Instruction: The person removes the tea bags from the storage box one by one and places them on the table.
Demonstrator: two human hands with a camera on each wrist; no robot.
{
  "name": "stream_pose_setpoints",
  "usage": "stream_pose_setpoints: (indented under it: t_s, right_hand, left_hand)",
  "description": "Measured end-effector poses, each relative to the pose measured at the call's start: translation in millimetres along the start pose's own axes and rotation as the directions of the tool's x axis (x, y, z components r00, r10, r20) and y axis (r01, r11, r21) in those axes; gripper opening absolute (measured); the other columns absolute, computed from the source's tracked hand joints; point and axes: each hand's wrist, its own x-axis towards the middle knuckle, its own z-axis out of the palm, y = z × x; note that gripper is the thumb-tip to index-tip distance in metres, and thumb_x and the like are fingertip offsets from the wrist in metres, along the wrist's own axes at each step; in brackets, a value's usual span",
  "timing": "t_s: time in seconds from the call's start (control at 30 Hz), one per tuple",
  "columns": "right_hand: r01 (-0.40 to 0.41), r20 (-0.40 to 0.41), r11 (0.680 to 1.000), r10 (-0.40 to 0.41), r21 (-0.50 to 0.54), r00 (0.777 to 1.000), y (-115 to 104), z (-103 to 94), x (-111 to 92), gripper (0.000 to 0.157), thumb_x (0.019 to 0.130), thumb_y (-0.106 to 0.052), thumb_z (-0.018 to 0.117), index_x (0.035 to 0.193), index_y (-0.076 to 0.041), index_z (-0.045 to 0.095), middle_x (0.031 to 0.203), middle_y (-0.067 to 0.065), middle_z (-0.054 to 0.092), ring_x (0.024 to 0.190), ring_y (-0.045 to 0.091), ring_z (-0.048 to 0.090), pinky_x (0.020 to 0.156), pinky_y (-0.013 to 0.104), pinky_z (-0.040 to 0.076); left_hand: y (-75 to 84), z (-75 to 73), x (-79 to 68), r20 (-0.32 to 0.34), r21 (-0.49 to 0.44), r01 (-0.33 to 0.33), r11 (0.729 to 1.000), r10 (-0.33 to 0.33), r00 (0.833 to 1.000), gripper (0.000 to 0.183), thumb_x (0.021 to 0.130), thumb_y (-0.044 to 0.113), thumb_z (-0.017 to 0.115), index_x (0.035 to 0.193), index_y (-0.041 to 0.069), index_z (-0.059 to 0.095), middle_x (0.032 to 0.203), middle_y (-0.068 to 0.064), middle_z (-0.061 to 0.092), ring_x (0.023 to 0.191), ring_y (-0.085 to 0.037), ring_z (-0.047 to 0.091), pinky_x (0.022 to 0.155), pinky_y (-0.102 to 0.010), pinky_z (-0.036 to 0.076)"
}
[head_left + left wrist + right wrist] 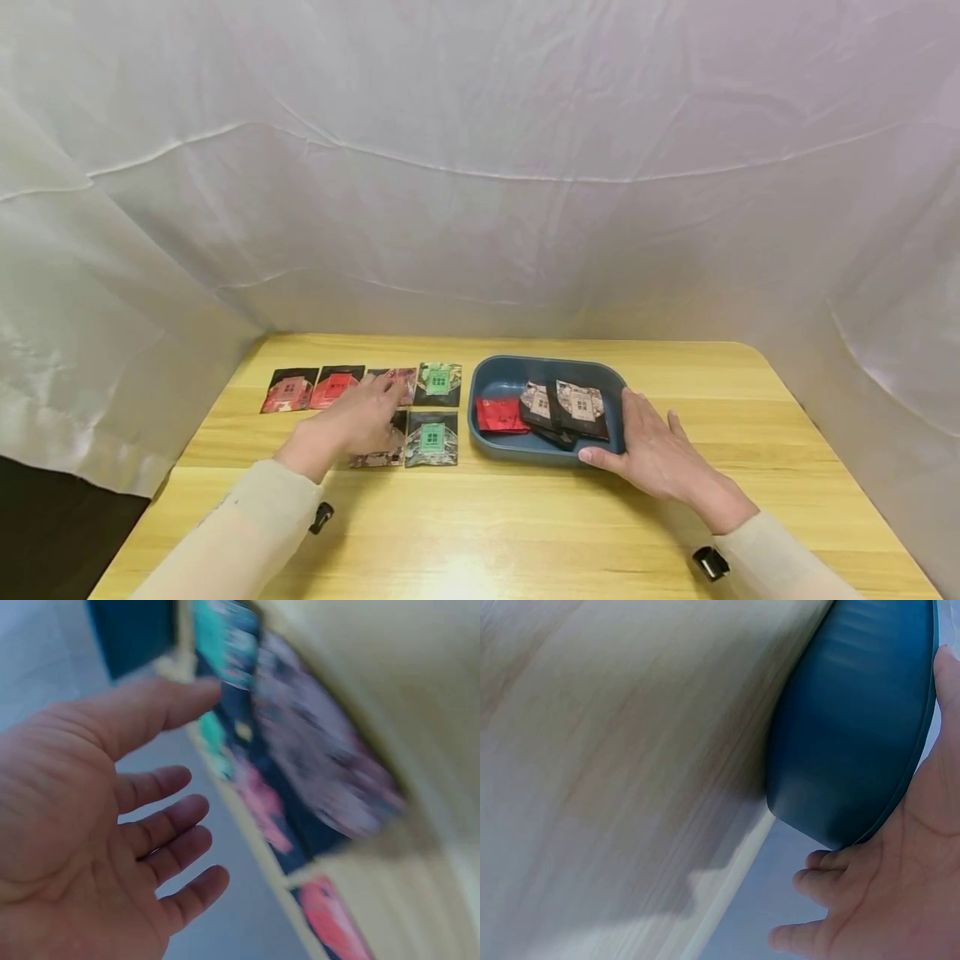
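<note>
Left hand is over two rows of packets, fingers loosely spread and apart, pinching nothing. A brown packet lies partly under it. Whether thumb or fingertips touch that packet, I can't tell; the wrist view is blurred.

Just right of this hand: a grey packet with a green label. Beyond the fingertips: a pink packet, partly covered, with a yellow-green packet to its right. Beyond the wrist, to its left: a red packet and, farther out, a black-and-pink packet.

Blue box sits on the desk between the hands. Right hand rests against its near end, fingers fairly straight along the outside, thumb apart at the front corner. Inside, left of this hand: dark packets, overlapping, and a small red packet.
</note>
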Motion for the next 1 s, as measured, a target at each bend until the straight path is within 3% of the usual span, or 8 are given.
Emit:
stream_pose_setpoints:
  t_s: [0.13, 0.33, 0.5, 0.6, 0.8, 1.0]
  right_hand:
    - [-0.001, 0.000, 1.000, 0.001, -0.005, 1.000, -1, -0.9, -1, 0.129, 0.088, -0.081, 0.061, 0.162, 0.014, 0.014, 0.164, 0.039, 0.027, 0.153, 0.054, 0.029, 0.116, 0.083, 0.016]
    - [0.000, -0.009, 1.000, 0.000, -0.008, 1.000, 0, -1.7, -2, 0.128, 0.089, -0.080, 0.062, 0.162, 0.013, 0.014, 0.165, 0.039, 0.027, 0.153, 0.054, 0.029, 0.116, 0.083, 0.016]
    - [0.002, -0.011, 1.000, -0.002, -0.006, 1.000, -1, -1.0, -2, 0.129, 0.088, -0.082, 0.061, 0.162, 0.012, 0.015, 0.164, 0.038, 0.028, 0.152, 0.053, 0.031, 0.114, 0.084, 0.018]
    - [0.006, -0.010, 1.000, -0.006, -0.015, 1.000, -2, -0.9, -1, 0.128, 0.088, -0.083, 0.060, 0.162, 0.012, 0.015, 0.164, 0.038, 0.029, 0.152, 0.053, 0.031, 0.114, 0.084, 0.019]
    - [0.005, 0.009, 1.000, -0.004, -0.028, 1.000, -5, -1.2, 0, 0.128, 0.089, -0.083, 0.057, 0.162, 0.014, 0.015, 0.167, 0.037, 0.024, 0.155, 0.053, 0.025, 0.115, 0.083, 0.017]
    - [0.000, 0.023, 1.000, 0.001, -0.027, 1.000, -6, -3.0, 0, 0.130, 0.089, -0.084, 0.055, 0.162, 0.015, 0.014, 0.168, 0.037, 0.019, 0.156, 0.054, 0.020, 0.118, 0.081, 0.015]
  left_hand:
    - [29.3, -11.2, 11.9, -0.096, 0.063, -0.063, 0.996, 0.069, 0.993, 0.068, 0.094, 0.029, 0.080, 0.152, 0.006, 0.054, 0.153, -0.018, 0.053, 0.142, -0.038, 0.049, 0.117, -0.058, 0.043]
    - [87.0, -17.5, 38.9, -0.158, 0.099, -0.175, 0.980, 0.189, 0.969, 0.053, 0.099, 0.031, 0.074, 0.147, 0.010, 0.061, 0.150, -0.011, 0.058, 0.142, -0.030, 0.052, 0.119, -0.049, 0.044]
    - [133.4, -9.9, 63.7, -0.139, 0.205, -0.271, 0.941, 0.302, 0.943, 0.051, 0.103, 0.036, 0.069, 0.146, 0.011, 0.061, 0.151, -0.008, 0.058, 0.145, -0.026, 0.051, 0.123, -0.042, 0.040]
    - [154.8, -4.0, 76.5, -0.094, 0.228, -0.288, 0.930, 0.315, 0.944, 0.050, 0.105, 0.038, 0.065, 0.148, 0.015, 0.061, 0.154, -0.005, 0.057, 0.148, -0.024, 0.048, 0.123, -0.039, 0.040]
    - [177.3, 7.1, 97.4, -0.013, 0.238, -0.293, 0.926, 0.304, 0.952, 0.051, 0.105, 0.040, 0.063, 0.151, 0.018, 0.059, 0.158, -0.001, 0.053, 0.151, -0.020, 0.044, 0.123, -0.037, 0.040]
    - [191.0, 16.9, 114.3, 0.011, 0.237, -0.309, 0.921, 0.316, 0.949, 0.046, 0.105, 0.037, 0.064, 0.147, 0.018, 0.063, 0.157, 0.001, 0.055, 0.155, -0.021, 0.040, 0.125, -0.039, 0.037]
